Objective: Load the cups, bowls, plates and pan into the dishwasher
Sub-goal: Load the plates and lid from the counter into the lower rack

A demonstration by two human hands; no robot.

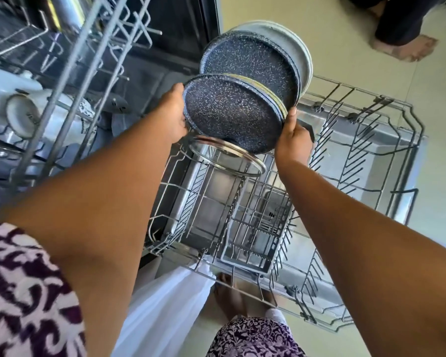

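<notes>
Reaching forward over the pulled-out lower rack [289, 228], both bare arms come from patterned sleeves at the bottom edge, with a foot and a white cloth [165, 305] on the floor below the rack's near rim. Most of the rack's near and right-hand tines stand bare. Farther in, a glass lid [227, 158] with a metal rim stands tilted among the wires. Just beyond it, the left hand [174, 115] grips the left edge of a dark speckled plate [232, 114], its fingers curled around the rim and out of sight behind it. The right hand [292, 136] holds the same plate at its right edge, fingers curled on the rim. This plate stands on edge, its lower rim down in the rack just behind the lid. Behind it stand a larger speckled plate [250, 57] and pale plates [298, 47], upright, close together. To the left, the upper rack [70, 73] carries a white cup [21, 114]. Beyond lies the dark dishwasher interior [170, 24].
</notes>
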